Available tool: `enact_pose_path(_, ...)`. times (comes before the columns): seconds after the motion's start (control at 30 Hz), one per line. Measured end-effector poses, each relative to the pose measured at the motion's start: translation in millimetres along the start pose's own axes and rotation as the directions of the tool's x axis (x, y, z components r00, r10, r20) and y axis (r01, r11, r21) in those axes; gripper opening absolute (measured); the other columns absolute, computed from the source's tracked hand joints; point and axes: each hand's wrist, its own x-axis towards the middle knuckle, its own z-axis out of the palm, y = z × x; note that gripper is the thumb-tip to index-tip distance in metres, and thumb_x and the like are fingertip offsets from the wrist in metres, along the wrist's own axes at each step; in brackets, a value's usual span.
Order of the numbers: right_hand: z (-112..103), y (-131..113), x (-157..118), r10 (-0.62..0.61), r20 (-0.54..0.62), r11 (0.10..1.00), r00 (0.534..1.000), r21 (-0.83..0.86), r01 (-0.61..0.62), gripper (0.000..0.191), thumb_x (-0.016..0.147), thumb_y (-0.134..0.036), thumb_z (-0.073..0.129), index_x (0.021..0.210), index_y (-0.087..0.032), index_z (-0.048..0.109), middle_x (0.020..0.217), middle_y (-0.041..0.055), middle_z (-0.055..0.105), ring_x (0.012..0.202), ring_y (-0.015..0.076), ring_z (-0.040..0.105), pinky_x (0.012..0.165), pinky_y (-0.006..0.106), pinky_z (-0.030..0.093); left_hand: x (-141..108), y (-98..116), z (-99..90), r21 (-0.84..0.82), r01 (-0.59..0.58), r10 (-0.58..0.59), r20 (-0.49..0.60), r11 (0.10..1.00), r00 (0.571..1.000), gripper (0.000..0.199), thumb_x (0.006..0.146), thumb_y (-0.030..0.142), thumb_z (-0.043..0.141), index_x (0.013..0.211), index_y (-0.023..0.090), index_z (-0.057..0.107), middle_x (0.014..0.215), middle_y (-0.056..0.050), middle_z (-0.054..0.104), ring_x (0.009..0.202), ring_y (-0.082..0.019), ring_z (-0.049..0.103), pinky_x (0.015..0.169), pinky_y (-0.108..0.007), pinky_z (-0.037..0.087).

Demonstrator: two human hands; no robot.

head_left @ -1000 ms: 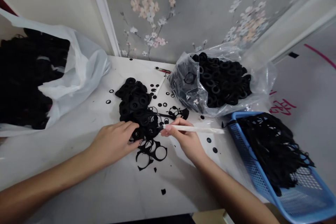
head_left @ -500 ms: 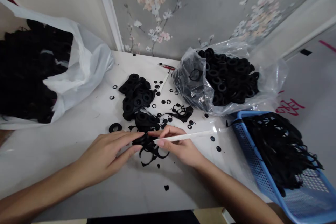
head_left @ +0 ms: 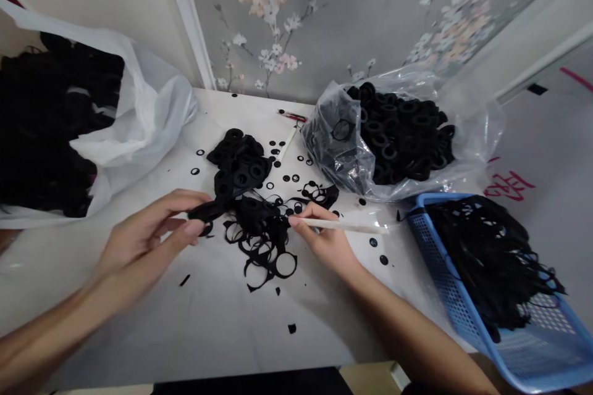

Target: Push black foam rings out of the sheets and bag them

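Observation:
My left hand (head_left: 148, 234) pinches a flat black piece (head_left: 210, 208) between thumb and fingers, at the left of the black heap. That piece reaches toward the heap; whether it joins on there, I cannot tell. In my right hand (head_left: 327, 241) lies a slim white stick (head_left: 354, 224), pointing right, while the thumb and fingertips meet at the heap's right edge. Between the hands sits a tangle of thin black cut-out scraps (head_left: 262, 250) with round holes. Just behind it are black sheets with thick rings (head_left: 241, 166) in them.
Small black discs and rings are scattered on the white table (head_left: 222, 333). A red cutter (head_left: 293, 115) and another white stick (head_left: 287, 145) lie at the back. Around stand a white bag (head_left: 152, 99), a clear bag (head_left: 343, 154) of black rings, and a blue basket (head_left: 445, 265) of scraps.
My left hand has moved left, away from the right, carrying the black piece. My right hand has shifted slightly up and right with the stick. More holed scraps show between them.

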Motion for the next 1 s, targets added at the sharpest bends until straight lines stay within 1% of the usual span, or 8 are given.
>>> enact_pose_path(0.1, -2.1, -0.3, 1.1, -0.02, 0.011, 1.0, 1.0, 0.0, 0.02, 0.024, 0.085, -0.038, 0.065, 0.07, -0.021, 0.056, 0.069, -0.0006, 0.061, 0.066, 0.0145, 0.054, 0.063, 0.028, 0.042, 15.4, -17.3, -15.7, 0.141, 0.061, -0.074, 0.085, 0.988, 0.994, 0.025, 0.075, 0.048, 0.071, 0.078, 0.024, 0.065, 0.11, -0.003, 0.072, 0.08, -0.019, 0.07, 0.056, -0.022, 0.056)
enact_pose_path(0.2, 0.5, 0.1, -1.0, -0.028, 0.03, 1.0, 0.999, 0.007, 0.028, 0.023, 0.085, -0.039, 0.065, 0.073, -0.021, 0.058, 0.076, 0.0019, 0.065, 0.071, 0.0164, 0.058, 0.066, 0.03, 0.044, 18.5, -38.2, -25.7, 0.262, 0.064, -0.103, 0.136, 0.963, 0.985, 0.036, 0.073, 0.057, 0.07, 0.076, 0.022, 0.061, 0.102, 0.0, 0.075, 0.077, -0.019, 0.071, 0.058, -0.024, 0.058)
enact_pose_path(0.33, 2.8, 4.0, -1.5, -0.025, 0.05, 1.0, 0.998, 0.005, 0.025, 0.023, 0.085, -0.04, 0.065, 0.074, -0.021, 0.058, 0.081, 0.0035, 0.068, 0.075, 0.0183, 0.061, 0.068, 0.032, 0.047, 5.7, -56.8, -27.9, 0.466, -0.028, -0.085, 0.221, 0.884, 0.972, 0.043, 0.082, 0.058, 0.06, 0.109, 0.025, 0.059, 0.11, 0.0, 0.072, 0.093, -0.024, 0.071, 0.074, -0.035, 0.06)
enact_pose_path(0.43, 2.3, 5.3, -1.7, -0.044, 0.038, 0.999, 0.998, -0.017, 0.045, 0.021, 0.085, -0.039, 0.065, 0.074, -0.022, 0.059, 0.083, 0.0043, 0.069, 0.08, 0.0203, 0.065, 0.073, 0.035, 0.05, -4.5, -60.4, -24.1, 0.517, -0.089, -0.078, 0.294, 0.851, 0.953, 0.051, 0.087, 0.056, 0.054, 0.129, 0.028, 0.053, 0.125, -0.004, 0.066, 0.109, -0.03, 0.066, 0.087, -0.042, 0.057)
enact_pose_path(0.57, 2.1, -6.3, -8.3, -0.189, -0.047, 0.982, 0.981, -0.003, 0.189, 0.012, 0.084, -0.032, 0.068, 0.078, -0.023, 0.062, 0.104, 0.0074, 0.071, 0.112, 0.0257, 0.062, 0.098, 0.044, 0.045, -13.2, -47.9, -14.7, 0.418, -0.092, -0.009, 0.234, 0.904, 0.972, 0.05, 0.088, 0.054, 0.056, 0.131, 0.028, 0.051, 0.126, -0.006, 0.064, 0.112, -0.027, 0.064, 0.095, -0.043, 0.054)
enact_pose_path(0.67, 4.5, -22.5, -17.1, -0.146, 0.079, 0.972, 0.986, 0.196, 0.128, 0.007, 0.084, -0.03, 0.069, 0.082, -0.024, 0.065, 0.117, 0.0064, 0.069, 0.116, 0.024, 0.062, 0.101, 0.044, 0.045, -17.0, -31.0, -4.3, 0.366, -0.244, 0.167, 0.23, 0.898, 0.959, 0.044, 0.087, 0.047, 0.062, 0.128, 0.031, 0.055, 0.121, -0.003, 0.067, 0.11, -0.024, 0.064, 0.094, -0.04, 0.054)
enact_pose_path(0.83, 12.5, -36.0, -25.1, -0.032, 0.369, 0.879, 0.929, 0.453, -0.15, 0.013, 0.08, -0.033, 0.073, 0.08, -0.023, 0.065, 0.103, 0.0046, 0.074, 0.111, 0.0226, 0.066, 0.096, 0.04, 0.05, -12.9, -9.3, 15.3, 0.275, -0.528, 0.467, 0.259, 0.803, 0.845, 0.047, 0.085, 0.034, 0.069, 0.129, 0.031, 0.052, 0.114, -0.001, 0.071, 0.113, -0.022, 0.062, 0.095, -0.037, 0.053)
enact_pose_path(1.0, 11.5, -30.6, -22.9, 0.046, 0.384, 0.878, 0.922, 0.424, -0.221, 0.022, 0.077, -0.04, 0.075, 0.076, -0.021, 0.063, 0.082, 0.0019, 0.073, 0.078, 0.0169, 0.069, 0.067, 0.029, 0.053, -3.2, 1.4, 26.1, 0.292, -0.597, 0.542, 0.252, 0.747, 0.802, 0.043, 0.082, 0.031, 0.073, 0.122, 0.027, 0.057, 0.109, -0.001, 0.073, 0.109, -0.022, 0.065, 0.092, -0.037, 0.054)
